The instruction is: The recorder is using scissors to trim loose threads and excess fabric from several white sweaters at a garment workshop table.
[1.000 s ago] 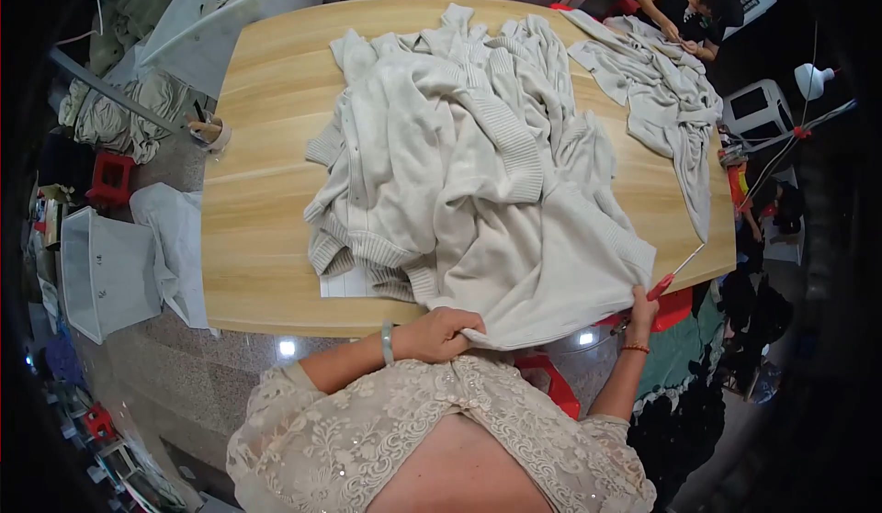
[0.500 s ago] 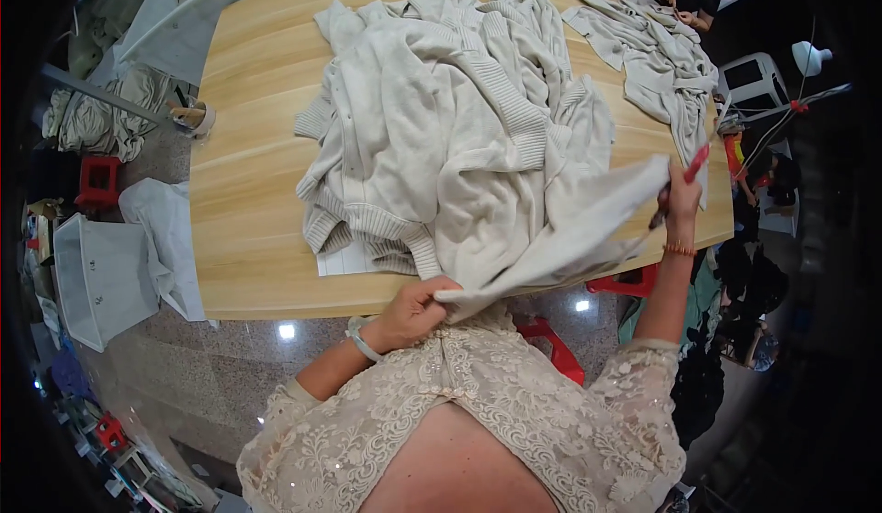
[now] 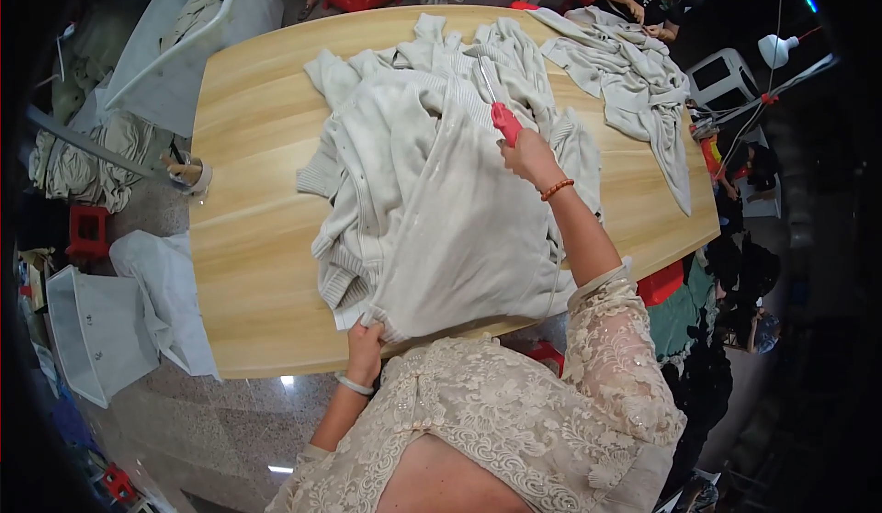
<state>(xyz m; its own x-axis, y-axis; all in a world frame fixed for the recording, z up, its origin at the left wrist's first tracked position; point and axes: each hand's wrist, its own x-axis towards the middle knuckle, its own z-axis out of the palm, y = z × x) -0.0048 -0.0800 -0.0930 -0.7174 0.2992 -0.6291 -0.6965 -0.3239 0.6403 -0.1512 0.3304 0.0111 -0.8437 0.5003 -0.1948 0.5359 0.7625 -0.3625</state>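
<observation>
A light grey-beige knitted sweater point(image 3: 459, 237) lies spread over a heap of similar sweaters point(image 3: 367, 146) with ribbed edges. At the table's near edge, my left hand point(image 3: 365, 352) is closed on a ribbed edge of the top sweater. Over that cloth, my right hand point(image 3: 528, 157) is closed around a tool with a red handle point(image 3: 504, 123) and a narrow, pointed metal end, which points away over the heap. Whether it is a pair of scissors I cannot tell. A corner of white paper point(image 3: 347, 318) shows under the heap.
More sweaters point(image 3: 625, 81) lie at the table's point(image 3: 248, 191) far right, near a person point(image 3: 634, 3) at work. A clear cup point(image 3: 190, 175) stands at the left edge. White bins point(image 3: 101, 329) and red stools point(image 3: 89, 231) surround the table. A lamp point(image 3: 777, 50) hangs at right.
My right hand has swung from the table's right side to above the heap, with the red-handled tool. The sweater, earlier pulled out to the right, now lies flatter. My left hand has shifted left.
</observation>
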